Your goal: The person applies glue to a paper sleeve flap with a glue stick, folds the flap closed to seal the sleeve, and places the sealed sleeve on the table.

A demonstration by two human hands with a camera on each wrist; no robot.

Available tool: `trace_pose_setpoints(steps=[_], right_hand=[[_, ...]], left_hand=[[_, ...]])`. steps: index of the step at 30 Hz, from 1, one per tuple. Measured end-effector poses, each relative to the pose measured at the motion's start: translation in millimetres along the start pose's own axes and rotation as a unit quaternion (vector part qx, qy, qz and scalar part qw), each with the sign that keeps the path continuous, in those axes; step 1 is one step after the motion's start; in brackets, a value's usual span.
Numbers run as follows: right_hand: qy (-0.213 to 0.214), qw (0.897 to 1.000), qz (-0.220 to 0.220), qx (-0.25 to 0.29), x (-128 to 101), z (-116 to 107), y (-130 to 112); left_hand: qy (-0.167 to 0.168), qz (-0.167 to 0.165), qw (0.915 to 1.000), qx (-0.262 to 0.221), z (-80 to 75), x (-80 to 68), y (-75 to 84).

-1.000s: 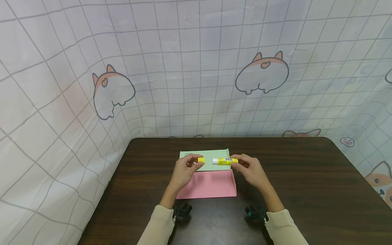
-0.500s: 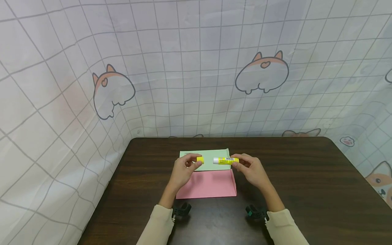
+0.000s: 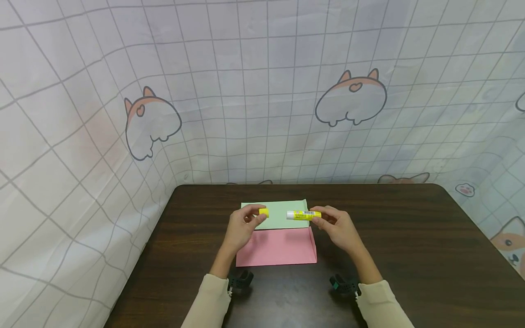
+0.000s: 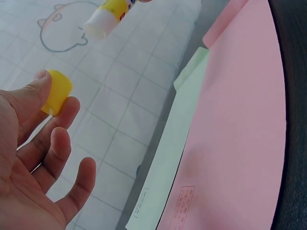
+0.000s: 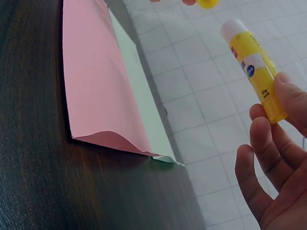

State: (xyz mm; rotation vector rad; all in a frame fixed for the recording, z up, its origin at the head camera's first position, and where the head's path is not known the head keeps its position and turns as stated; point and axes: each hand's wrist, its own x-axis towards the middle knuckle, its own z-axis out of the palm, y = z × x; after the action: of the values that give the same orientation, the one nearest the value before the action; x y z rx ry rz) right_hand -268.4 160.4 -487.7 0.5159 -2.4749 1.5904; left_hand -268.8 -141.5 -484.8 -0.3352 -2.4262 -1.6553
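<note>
Above the middle of the dark wooden table [image 3: 410, 237], both hands hang in the air with an uncapped glue stick [image 3: 302, 215] split between them. The right hand [image 3: 338, 230] pinches the yellow tube near its base between thumb and fingertips, lying roughly level with its white neck pointing left toward the other hand; held by the tail like this, the bare end is free and away from the skin. The left hand [image 3: 242, 228] pinches the small yellow cap [image 3: 264, 212] between thumb and forefinger, its other fingers loosely spread in the wrist view, and the cap sits well apart from the tube's open end, with a clear gap between them.

Beneath the hands lie two sheets of paper. A pale green sheet [image 3: 283, 207] lies farther from the person, and a pink sheet [image 3: 279, 248] lies nearer, its far edge overlapping the green one. Both lie flat and square to the table edge, right under the glue, so they are close at hand. The right wrist view shows the pink sheet's corner curling up a little off the wood, which suggests thin, light paper; small print shows near one edge of each sheet in the left wrist view.

The tube looks like smooth hard plastic with a printed label and a barcode. Behind the table hangs a soft white cloth [image 3: 262, 91] with a grey grid and cartoon animals, slightly creased
</note>
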Motion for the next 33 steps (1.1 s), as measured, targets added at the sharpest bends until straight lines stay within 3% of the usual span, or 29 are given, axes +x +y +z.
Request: trace_pose_setpoints(steps=[13, 20, 28, 33], right_hand=[[-0.002, 1.0, 0.004, 0.003, -0.1, -1.2, 1.5], [-0.007, 1.0, 0.009, 0.018, -6.9, -3.1, -30.4], [0.004, 0.999, 0.041, 0.033, -2.0, 2.5, 9.2], [0.004, 0.996, 0.066, 0.059, -1.5, 2.6, 21.5]], left_hand=[[0.023, -0.01, 0.9997, 0.006, -9.1, 2.0, -7.3], [0.038, -0.019, 0.999, 0.012, -17.9, 4.0, -18.5], [0.056, -0.053, 0.9967, 0.025, -25.4, 2.5, -28.8], [0.066, -0.073, 0.9939, 0.05, -30.1, 1.2, -34.5]])
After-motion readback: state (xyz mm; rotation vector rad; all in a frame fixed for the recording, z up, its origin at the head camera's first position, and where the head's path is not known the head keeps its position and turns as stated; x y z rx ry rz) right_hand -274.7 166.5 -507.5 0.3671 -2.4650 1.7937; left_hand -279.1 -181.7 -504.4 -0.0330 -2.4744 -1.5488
